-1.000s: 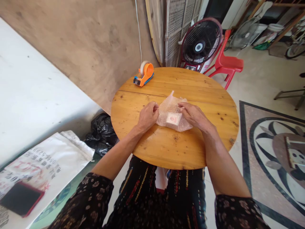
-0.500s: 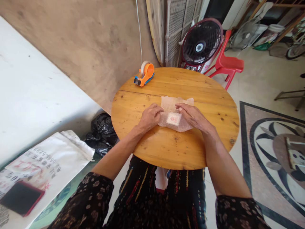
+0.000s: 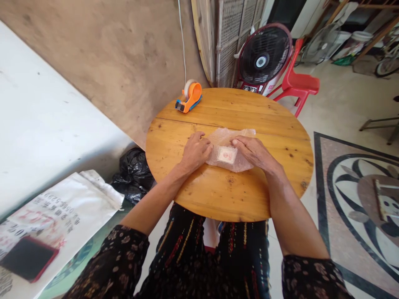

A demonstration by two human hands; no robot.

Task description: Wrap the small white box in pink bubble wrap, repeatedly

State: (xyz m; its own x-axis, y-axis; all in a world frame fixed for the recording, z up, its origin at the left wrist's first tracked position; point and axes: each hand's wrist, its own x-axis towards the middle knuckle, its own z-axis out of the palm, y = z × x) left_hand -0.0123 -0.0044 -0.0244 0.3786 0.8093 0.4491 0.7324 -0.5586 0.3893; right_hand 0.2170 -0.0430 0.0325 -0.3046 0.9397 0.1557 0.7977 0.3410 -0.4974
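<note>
A sheet of clear bubble wrap [image 3: 222,135] lies on the round wooden table [image 3: 230,195]. On its near part sits a small white box [image 3: 227,155] with a reddish mark, with wrap around or under it; I cannot tell which. At the wrap's left edge rests my left hand [image 3: 197,153], palm down, its fingers bent and a little apart. My right hand [image 3: 254,153] is over the right side, fingers together and thumb pinching the wrap beside the box. Its fingertips are partly hidden.
An orange and blue tape dispenser [image 3: 190,97] stands at the table's back left edge. Beyond the table are a fan [image 3: 264,56] and a red plastic chair [image 3: 301,83]. To the left lie a black plastic bag [image 3: 134,172], a white sack [image 3: 77,203] and a phone [image 3: 29,258].
The far edge of the bubble wrap has shifted and crumpled, its left corner now lower. My left hand's fingers have spread and lifted slightly. My right hand has barely moved.
</note>
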